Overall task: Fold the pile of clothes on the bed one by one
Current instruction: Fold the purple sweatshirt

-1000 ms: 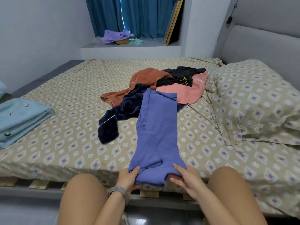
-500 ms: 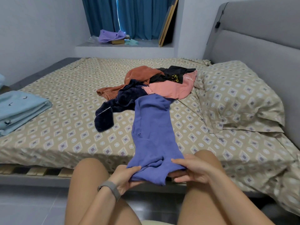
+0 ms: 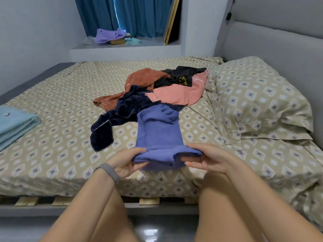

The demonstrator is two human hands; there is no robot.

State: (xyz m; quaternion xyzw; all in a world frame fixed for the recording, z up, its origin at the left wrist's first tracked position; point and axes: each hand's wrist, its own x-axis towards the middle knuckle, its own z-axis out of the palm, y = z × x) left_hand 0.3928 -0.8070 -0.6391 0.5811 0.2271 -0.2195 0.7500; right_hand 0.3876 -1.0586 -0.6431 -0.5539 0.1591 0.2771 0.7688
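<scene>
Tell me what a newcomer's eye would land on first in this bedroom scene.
First, the blue-violet knit garment stretched down the middle of the patterned beige bedsheet, its near end pinched by the left hand and right hand. Just behind it lies the unfolded pile: a rust-brown top, a salmon-pink shirt, a black printed garment and a dark navy fleece piece. A folded light-blue cloth stack sits at the left edge.

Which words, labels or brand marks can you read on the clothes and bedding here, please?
None can be read.
black garment: yellow print, shape only, no legible letters.
pink garment: faint white mark, too blurred.
rust-brown garment: tiny white mark, too small.
light blue folded cloth: small dark marks, not text.
</scene>
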